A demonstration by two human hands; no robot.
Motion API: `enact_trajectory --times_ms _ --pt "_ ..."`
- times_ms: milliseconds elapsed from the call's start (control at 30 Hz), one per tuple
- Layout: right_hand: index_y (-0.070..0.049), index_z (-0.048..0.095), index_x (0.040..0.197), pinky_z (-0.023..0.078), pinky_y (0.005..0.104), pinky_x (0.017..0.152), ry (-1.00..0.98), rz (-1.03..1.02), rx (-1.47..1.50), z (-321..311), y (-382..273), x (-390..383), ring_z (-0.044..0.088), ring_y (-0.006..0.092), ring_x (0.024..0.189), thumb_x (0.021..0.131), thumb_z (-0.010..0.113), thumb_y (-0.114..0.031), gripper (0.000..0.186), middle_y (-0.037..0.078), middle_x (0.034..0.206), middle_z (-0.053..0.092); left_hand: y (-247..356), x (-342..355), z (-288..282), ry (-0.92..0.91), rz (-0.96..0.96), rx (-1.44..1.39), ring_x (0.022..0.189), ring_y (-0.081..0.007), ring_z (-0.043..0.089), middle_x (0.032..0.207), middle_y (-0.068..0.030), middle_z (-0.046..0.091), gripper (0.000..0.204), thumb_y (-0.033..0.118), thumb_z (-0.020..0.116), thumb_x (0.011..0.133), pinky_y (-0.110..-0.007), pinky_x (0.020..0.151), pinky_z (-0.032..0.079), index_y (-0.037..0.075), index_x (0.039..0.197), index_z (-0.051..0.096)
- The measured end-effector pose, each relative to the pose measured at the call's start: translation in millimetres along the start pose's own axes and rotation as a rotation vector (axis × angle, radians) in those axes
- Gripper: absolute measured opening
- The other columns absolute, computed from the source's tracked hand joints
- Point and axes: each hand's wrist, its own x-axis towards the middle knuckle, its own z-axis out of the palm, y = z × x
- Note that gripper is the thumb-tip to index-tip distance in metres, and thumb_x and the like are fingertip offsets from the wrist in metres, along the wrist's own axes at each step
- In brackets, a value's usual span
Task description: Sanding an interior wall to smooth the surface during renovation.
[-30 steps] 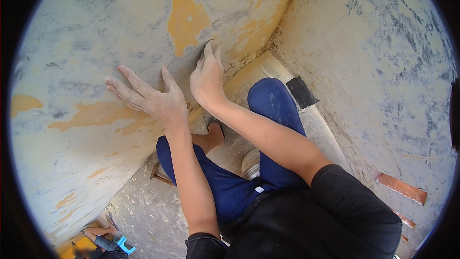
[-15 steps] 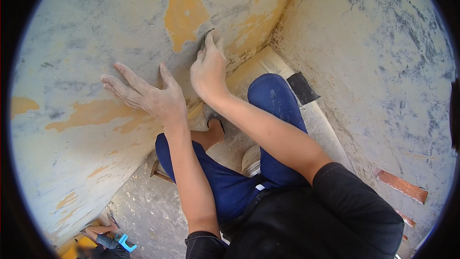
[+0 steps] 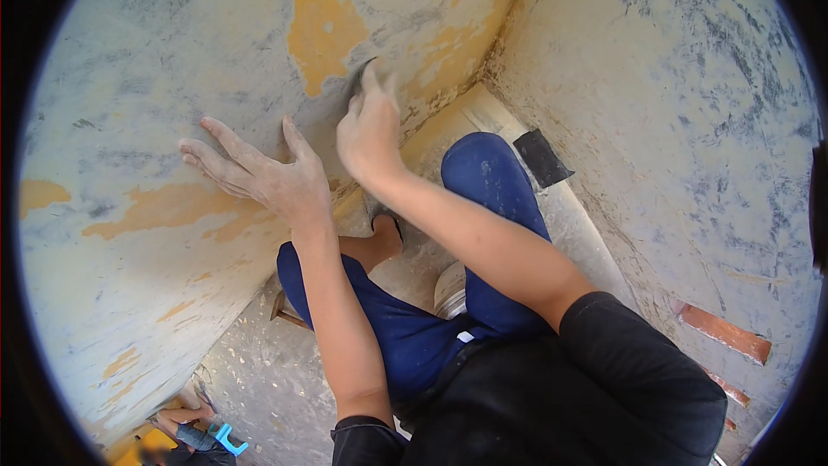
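Note:
My left hand lies flat on the pale, scuffed wall, fingers spread, holding nothing. My right hand presses a small dark sheet of sandpaper against the same wall, just right of and below a yellow bare patch. Only the sheet's upper edge shows above my fingertips. My knees in blue trousers are bent below the hands.
A second wall meets the first in a corner on the right. A black flat piece lies on the dusty floor by the corner. A reddish brick sits low right. Another person's hand with a blue tool is at bottom left.
My right hand has shifted slightly up and back along the wall with the sandpaper. The left hand has stayed planted almost in the same spot.

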Motion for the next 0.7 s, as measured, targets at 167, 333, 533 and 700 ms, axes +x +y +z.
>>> enact_trajectory --times_ms 167,333,533,700 --pt "0.019 0.039 0.147 0.038 0.0480 0.117 -0.030 0.127 0.043 1.0 -2.0 10.0 0.042 0.0561 0.139 0.096 0.043 0.006 0.053 0.044 0.151 0.037 1.3 -0.4 0.6 -0.022 -0.008 0.012 0.159 -0.0446 0.006 0.172 -0.0257 0.004 0.103 0.022 0.083 0.087 -0.059 0.126 0.014 0.008 0.167 0.019" --pt "0.019 0.035 0.149 0.036 0.0485 0.119 -0.086 0.160 0.105 -8.9 2.6 18.7 0.038 0.0558 0.142 0.096 0.045 0.006 0.056 0.045 0.153 0.034 1.9 -0.1 -1.8 -0.031 -0.013 0.007 0.159 -0.0447 0.005 0.172 -0.0255 0.004 0.103 0.023 0.082 0.088 -0.059 0.126 0.014 0.008 0.167 0.018" --pt "0.020 0.035 0.148 0.035 0.0491 0.120 -0.169 0.200 0.110 -13.5 2.1 20.2 0.042 0.0551 0.139 0.093 0.046 0.007 0.057 0.045 0.149 0.038 -3.7 -1.5 -5.8 -0.021 0.009 0.041 0.159 -0.0448 0.006 0.171 -0.0259 0.004 0.102 0.022 0.083 0.087 -0.059 0.126 0.015 0.006 0.167 0.020" --pt "0.020 0.035 0.148 0.039 0.0482 0.116 -0.088 0.066 0.084 -5.1 -6.3 3.1 0.045 0.0544 0.136 0.091 0.046 0.011 0.059 0.044 0.147 0.039 -0.1 -0.1 0.1 -0.014 0.009 0.026 0.159 -0.0442 0.007 0.171 -0.0260 0.005 0.102 0.021 0.083 0.087 -0.059 0.126 0.015 0.006 0.167 0.021"
